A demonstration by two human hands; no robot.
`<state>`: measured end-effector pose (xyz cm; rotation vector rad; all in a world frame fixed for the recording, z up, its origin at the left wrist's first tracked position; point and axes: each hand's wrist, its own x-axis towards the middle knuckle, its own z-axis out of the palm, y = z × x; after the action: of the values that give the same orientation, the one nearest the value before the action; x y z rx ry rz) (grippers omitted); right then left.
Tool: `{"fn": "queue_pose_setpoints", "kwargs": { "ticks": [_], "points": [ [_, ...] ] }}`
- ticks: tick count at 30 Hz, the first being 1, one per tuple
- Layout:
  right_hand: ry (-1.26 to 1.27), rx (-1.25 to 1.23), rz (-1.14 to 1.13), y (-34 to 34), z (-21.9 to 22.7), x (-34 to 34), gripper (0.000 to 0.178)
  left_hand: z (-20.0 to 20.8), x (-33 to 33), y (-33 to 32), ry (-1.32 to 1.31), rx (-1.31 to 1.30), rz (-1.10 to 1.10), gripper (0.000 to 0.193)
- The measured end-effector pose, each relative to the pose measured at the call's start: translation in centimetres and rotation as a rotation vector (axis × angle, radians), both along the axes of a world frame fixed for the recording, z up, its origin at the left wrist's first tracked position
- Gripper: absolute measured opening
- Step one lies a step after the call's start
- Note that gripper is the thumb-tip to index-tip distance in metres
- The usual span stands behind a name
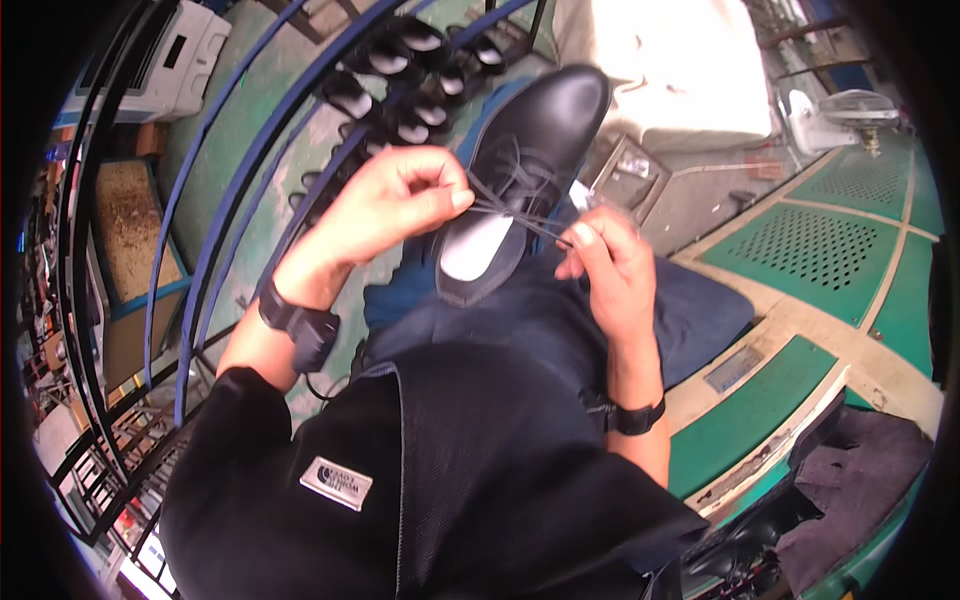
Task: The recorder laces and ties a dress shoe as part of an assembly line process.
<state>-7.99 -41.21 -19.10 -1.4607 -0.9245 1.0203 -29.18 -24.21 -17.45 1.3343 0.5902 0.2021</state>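
Note:
A black leather dress shoe [560, 115] rests on my lap, its toe pointing away from me and its pale insole showing at the heel end. Dark shoelaces [512, 211] run from its eyelets and cross above the opening. My left hand [405, 195] pinches lace between thumb and forefinger at the left side of the shoe. On the right side, my right hand [612, 262] is closed on the other stretch of lace, which is drawn taut between the two hands. Each wrist wears a black band.
Several black shoes [420, 110] stand on a rack with blue curved rails [240, 190] to the left. At the right is a green perforated bench [800, 245] with a white fan [840, 110] behind it. A pale cloth-covered block [670, 70] lies ahead.

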Motion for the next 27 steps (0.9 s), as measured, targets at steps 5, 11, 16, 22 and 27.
{"fn": "queue_pose_setpoints", "kwargs": {
  "ticks": [5, 11, 16, 22, 27],
  "points": [
    [-0.324, -0.244, 0.008, -1.9, -1.9, 0.8, 0.055, -0.9, -1.0, -0.5, 0.230, 0.604, 0.015, 0.101],
    [-0.668, -0.350, 0.094, 1.3, 1.5, -2.9, 0.096, -1.5, -0.3, -2.5, 0.401, 0.646, -0.043, 0.104],
    [0.116, 0.075, 0.032, 1.9, -2.5, 0.3, 0.066, -2.2, 0.8, -1.6, 0.072, 0.117, 0.182, 0.093],
    [0.242, 0.060, -0.073, 3.0, -2.4, 1.5, 0.064, -2.7, 3.2, -0.8, -0.111, 0.264, 0.058, 0.107],
    [0.242, 0.154, -0.130, 2.6, 0.5, 0.7, 0.067, -3.5, 5.6, -1.5, -0.369, -0.435, 0.166, 0.086]
  ]
}}
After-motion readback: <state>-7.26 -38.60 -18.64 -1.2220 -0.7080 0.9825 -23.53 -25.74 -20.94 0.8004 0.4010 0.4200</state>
